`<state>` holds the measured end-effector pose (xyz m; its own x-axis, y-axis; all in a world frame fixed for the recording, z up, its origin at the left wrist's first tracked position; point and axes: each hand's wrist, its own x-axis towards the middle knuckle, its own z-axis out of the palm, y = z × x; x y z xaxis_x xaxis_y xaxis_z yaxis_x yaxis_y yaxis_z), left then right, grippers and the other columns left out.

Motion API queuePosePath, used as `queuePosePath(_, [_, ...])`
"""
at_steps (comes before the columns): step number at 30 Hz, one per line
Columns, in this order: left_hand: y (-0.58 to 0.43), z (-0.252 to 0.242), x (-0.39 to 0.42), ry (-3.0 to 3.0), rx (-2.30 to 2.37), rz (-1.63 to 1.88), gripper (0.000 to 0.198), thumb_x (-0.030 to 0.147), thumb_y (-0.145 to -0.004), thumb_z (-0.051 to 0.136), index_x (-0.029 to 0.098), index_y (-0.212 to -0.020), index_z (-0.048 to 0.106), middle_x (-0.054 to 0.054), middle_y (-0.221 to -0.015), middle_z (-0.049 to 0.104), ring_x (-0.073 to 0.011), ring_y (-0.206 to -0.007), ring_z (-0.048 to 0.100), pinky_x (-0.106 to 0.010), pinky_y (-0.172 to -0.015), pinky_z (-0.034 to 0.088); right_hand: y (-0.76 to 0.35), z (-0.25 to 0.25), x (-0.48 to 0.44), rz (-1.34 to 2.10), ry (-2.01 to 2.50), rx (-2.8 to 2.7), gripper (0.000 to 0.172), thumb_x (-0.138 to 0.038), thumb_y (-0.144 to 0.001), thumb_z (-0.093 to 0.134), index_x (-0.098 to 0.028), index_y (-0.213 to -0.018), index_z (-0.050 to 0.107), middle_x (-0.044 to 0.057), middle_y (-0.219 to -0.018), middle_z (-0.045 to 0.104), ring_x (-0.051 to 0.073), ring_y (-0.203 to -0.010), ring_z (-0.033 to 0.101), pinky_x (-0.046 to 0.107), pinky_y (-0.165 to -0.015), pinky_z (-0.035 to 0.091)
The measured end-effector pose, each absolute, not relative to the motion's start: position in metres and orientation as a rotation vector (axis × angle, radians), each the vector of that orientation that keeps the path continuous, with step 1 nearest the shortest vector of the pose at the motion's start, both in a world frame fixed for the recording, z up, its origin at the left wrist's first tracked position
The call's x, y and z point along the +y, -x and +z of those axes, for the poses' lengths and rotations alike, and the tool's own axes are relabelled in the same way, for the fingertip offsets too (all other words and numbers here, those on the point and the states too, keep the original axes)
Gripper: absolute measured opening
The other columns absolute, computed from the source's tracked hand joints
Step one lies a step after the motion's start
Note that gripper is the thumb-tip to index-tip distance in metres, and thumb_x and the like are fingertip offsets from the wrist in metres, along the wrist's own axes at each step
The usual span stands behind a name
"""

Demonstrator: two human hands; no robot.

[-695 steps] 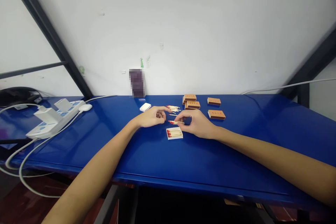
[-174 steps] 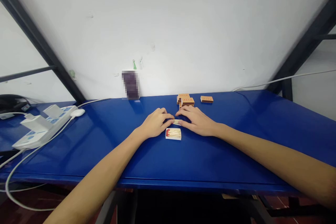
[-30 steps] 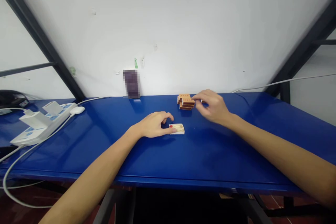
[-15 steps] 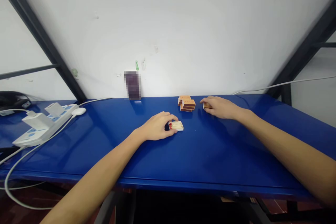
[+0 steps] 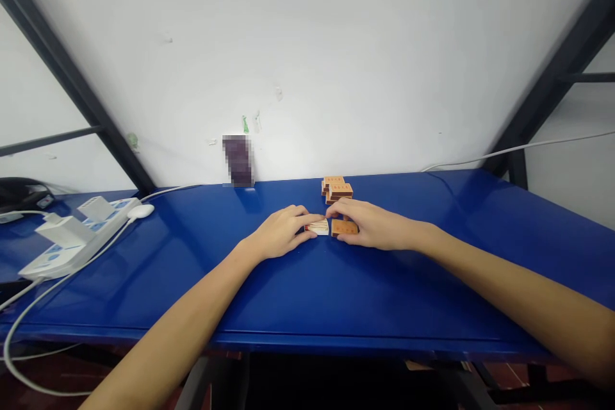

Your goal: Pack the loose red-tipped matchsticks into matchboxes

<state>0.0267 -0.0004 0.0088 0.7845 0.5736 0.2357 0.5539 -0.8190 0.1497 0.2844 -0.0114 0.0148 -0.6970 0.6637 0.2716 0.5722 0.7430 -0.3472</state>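
Between the thumb and fingers of my left hand (image 5: 283,230) is a white matchbox tray (image 5: 318,227) filled with matches, their red heads toward the palm. My right hand (image 5: 372,223) grips an orange-brown matchbox sleeve (image 5: 344,228), its printed face up. The sleeve's end faces the tray's right end with a narrow gap between them. Both are low over the blue tabletop; whether they touch it I cannot tell. Just behind the right fingers stands a small stack of orange matchboxes (image 5: 340,190), its lower part partly hidden by the hand.
A white power strip (image 5: 33,261) with plugged-in chargers and looping cables lies at the left. A pixelated dark rectangular thing (image 5: 239,161) leans against the white wall (image 5: 365,64). The blue table (image 5: 298,307) has its edge toward me. Dark metal frame bars rise at both sides.
My right hand has moved left and toward me, bringing the matchbox sleeve from right of the stack to the tray's end. My left hand keeps hold of the tray, its fingers now lower over it.
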Motion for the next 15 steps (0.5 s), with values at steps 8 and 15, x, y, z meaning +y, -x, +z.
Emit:
queuePosePath(8, [-0.0286, 0.0089, 0.0023, -2.73, 0.973, 0.491, 0.038, 0.038, -0.092, 0.063, 0.023, -0.125, 0.053, -0.003, -0.106, 0.066, -0.0209, -0.094, 0.058, -0.034, -0.084, 0.045, -0.2809, 0.0064, -0.0074, 0.462, 0.931, -2.433, 0.024, -0.029, -0.081, 0.068, -0.02, -0.101, 0.061, 0.005, -0.101, 0.069, 0.02, -0.089, 0.064, 0.034, -0.08, 0.051])
queuePosePath(15, [-0.0303, 0.0071, 0.0041, -2.561, 0.91, 0.589, 0.041, 0.037, -0.086, 0.07, 0.023, -0.123, 0.057, 0.0, -0.096, 0.066, -0.0167, -0.086, 0.059, -0.031, -0.081, 0.046, -0.2758, 0.0037, -0.01, 0.526, 0.921, -2.356, 0.027, -0.034, -0.08, 0.072, -0.02, -0.103, 0.064, 0.005, -0.103, 0.07, 0.021, -0.089, 0.065, 0.035, -0.081, 0.052])
